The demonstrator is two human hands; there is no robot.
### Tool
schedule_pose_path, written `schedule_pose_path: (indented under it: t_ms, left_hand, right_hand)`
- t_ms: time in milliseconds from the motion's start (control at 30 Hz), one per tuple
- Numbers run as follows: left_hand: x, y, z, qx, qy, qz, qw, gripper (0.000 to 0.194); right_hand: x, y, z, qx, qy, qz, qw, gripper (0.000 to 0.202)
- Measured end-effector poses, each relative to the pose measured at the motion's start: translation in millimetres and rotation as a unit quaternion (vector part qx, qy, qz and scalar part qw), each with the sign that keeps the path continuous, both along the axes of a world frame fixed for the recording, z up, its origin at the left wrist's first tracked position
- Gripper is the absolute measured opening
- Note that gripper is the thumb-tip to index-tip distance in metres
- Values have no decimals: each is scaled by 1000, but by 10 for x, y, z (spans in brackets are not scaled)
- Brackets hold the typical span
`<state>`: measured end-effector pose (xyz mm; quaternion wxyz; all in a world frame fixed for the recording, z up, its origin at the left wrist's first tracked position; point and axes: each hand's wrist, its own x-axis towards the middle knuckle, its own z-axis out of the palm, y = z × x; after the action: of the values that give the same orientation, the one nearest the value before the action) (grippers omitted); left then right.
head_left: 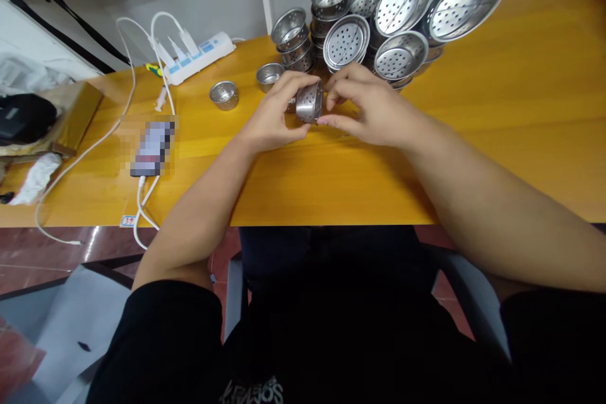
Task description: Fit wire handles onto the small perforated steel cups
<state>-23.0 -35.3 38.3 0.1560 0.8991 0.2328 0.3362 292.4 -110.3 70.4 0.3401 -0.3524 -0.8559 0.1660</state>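
Observation:
My left hand (277, 112) is closed around a small perforated metal strainer cup (307, 103), tilted on its side with its mouth toward the right. My right hand (364, 104) is beside that mouth. Its thumb tip is at the cup's lower rim, while its bent fingers stay apart from the thumb near the upper rim. Whether something tiny lies at that thumb tip I cannot tell. Just behind my left hand stands a small metal cup (269, 77), and another small cup (224, 95) is farther left on the wooden table (326, 186).
Stacked perforated metal strainers (347, 43) of several sizes rise behind my hands, the large ones (468, 3) leaning right. At left are a white power strip (201, 58), a phone (152, 148) with white cables, a small syringe (161, 98) and a black case (26, 118).

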Motion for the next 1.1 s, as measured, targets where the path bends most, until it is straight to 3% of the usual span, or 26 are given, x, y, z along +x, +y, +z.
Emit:
schedule_pose_path:
  t_ms: [433,633,800,967,1100]
  left_hand:
    - [5,-107,161,-8,11,-3,1000,85]
    - [-34,-142,246,-11,29,24,999,81]
    - [-213,-34,217,-14,2,49,999,87]
    - [-405,82,341,-11,-61,169,984,95]
    - [-773,8,442,-19,-30,148,988,102]
  right_hand:
    - [-83,8,-42,-9,19,-17,1000,72]
    - [-61,23,-32,-18,31,-11,999,61]
    - [-10,67,-38,-39,68,37,996,62]
    - [53,87,-61,-48,37,35,998,54]
    - [146,105,-66,-49,-40,17,998,44]
